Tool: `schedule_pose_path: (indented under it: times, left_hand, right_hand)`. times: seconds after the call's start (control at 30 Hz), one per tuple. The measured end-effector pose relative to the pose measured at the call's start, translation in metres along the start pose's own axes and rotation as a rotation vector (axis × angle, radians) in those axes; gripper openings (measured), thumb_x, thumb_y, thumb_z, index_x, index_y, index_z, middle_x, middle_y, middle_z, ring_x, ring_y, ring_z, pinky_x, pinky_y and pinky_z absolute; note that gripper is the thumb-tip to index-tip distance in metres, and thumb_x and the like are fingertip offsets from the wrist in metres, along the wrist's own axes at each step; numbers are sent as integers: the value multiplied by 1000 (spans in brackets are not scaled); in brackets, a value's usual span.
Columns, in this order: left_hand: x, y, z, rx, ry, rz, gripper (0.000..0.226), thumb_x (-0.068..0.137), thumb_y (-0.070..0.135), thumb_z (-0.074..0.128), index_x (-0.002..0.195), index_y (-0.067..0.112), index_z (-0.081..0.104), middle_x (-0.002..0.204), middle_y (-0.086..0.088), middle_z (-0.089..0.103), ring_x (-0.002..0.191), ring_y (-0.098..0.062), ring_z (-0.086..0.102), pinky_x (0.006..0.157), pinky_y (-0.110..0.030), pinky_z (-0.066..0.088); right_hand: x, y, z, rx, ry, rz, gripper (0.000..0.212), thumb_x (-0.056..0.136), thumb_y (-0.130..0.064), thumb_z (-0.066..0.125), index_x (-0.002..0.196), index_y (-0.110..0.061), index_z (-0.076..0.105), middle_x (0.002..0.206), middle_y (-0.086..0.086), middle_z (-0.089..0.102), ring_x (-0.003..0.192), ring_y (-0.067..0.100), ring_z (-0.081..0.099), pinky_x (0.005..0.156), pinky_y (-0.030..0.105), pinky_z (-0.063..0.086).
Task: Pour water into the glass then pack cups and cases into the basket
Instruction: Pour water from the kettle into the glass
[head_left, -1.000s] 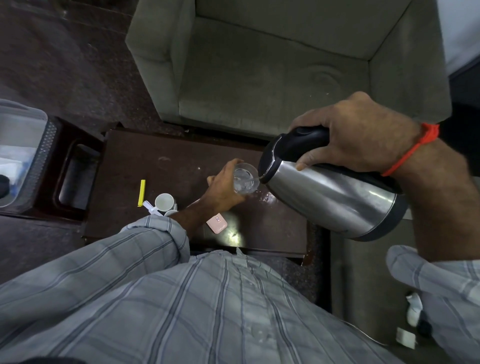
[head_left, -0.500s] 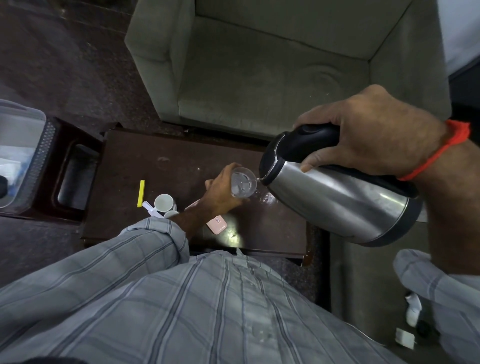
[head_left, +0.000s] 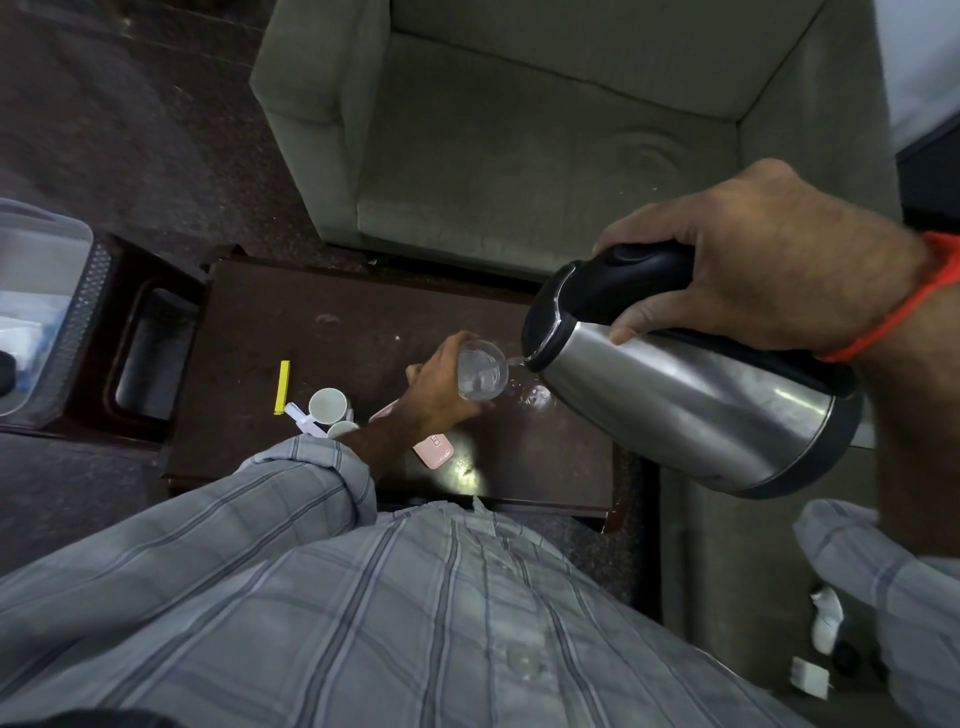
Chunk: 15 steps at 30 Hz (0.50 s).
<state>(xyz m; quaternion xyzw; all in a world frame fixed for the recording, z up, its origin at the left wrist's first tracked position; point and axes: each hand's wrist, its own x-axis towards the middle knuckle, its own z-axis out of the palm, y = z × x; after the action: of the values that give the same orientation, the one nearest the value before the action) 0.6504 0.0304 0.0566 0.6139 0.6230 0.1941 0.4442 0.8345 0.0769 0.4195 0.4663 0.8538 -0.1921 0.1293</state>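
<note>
My right hand (head_left: 769, 265) grips the black handle of a steel kettle (head_left: 691, 400), tilted with its spout at the rim of a clear glass (head_left: 482, 370). My left hand (head_left: 441, 387) holds that glass over the dark wooden table (head_left: 311, 322); water is in the glass. Two white cups (head_left: 327, 406) stand at the table's front left, beside a yellow case (head_left: 283, 387) and a white case (head_left: 306, 420). A pink case (head_left: 435, 451) lies below my left wrist. The pale basket (head_left: 47, 312) sits at the far left edge.
A grey-green armchair (head_left: 545, 130) stands behind the table. A dark stand with a recessed tray (head_left: 150, 358) sits between basket and table. Water drops lie on the table under the spout. Small white items (head_left: 826, 618) lie on the floor at right.
The kettle and my right hand have drifted slightly right and up, staying tilted at the glass. My left hand keeps the glass in nearly the same place.
</note>
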Motion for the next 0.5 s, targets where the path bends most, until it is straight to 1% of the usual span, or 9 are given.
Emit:
schedule_pose_path:
  times: [0.2,0.37,0.5]
  left_hand:
    - [-2,-2,1,8,7,5,105,61,43,95,145,35,33,148,14,51,138,-13,50,104,-42,27]
    - [-1,-1,1,13,12,-5,106,61,42,96,146,33,33,150,13,51,140,-13,48,102,-38,23]
    - [-1,-1,1,12,10,-12,107,61,43,96,147,33,33,150,13,51,140,-13,49,102,-37,22]
  right_hand:
    - [-1,3,3,10,4,-6,61,63,-69,63,112,-34,69,96,-8,77,90,21,70,86,43,58]
    - [1,6,8,18,-6,6,60,62,-70,63,110,-34,69,94,-9,76,90,19,69,85,43,59]
    - [0,8,9,10,11,-5,62,62,-71,63,112,-34,69,94,-7,77,91,22,70,85,44,59]
